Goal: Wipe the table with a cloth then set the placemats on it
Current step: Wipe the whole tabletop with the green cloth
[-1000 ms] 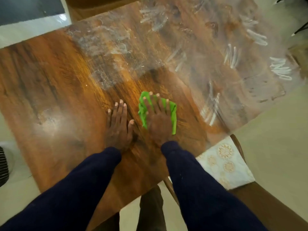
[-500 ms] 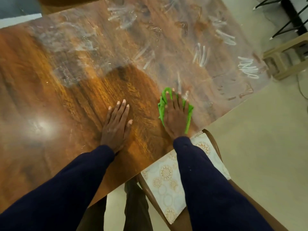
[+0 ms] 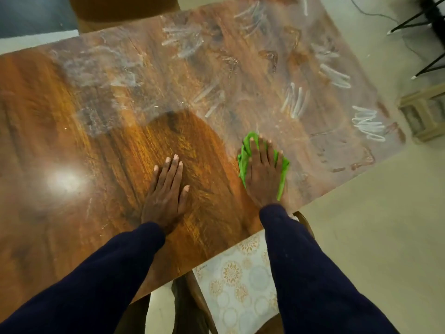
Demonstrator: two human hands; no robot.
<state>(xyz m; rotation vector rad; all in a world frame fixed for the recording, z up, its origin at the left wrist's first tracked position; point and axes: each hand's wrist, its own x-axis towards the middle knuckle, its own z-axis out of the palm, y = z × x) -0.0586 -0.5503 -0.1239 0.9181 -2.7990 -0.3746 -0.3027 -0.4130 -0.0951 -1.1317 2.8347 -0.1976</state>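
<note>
My right hand [image 3: 263, 174] presses flat on a crumpled green cloth [image 3: 243, 160] near the right front edge of the wooden table [image 3: 96, 145]. Green edges stick out on both sides of the fingers. My left hand [image 3: 166, 196] rests flat on the bare wood to the left of the cloth, fingers spread, holding nothing. White smears and streaks [image 3: 293, 100] cover the far and right parts of the tabletop; the patch around my left hand looks glossy. A white placemat with gold round patterns [image 3: 236, 280] lies on a chair seat below the table's front edge.
The wooden chair [image 3: 304, 220] holding the placemat stands tucked at the near edge. Another chair back [image 3: 120, 10] stands at the far side. A low beige stool [image 3: 426, 114] and black stand legs [image 3: 423, 25] are on the floor to the right.
My right hand has slid the green cloth to the right, from the table's middle toward the right front edge. My left hand has stayed flat on the wood.
</note>
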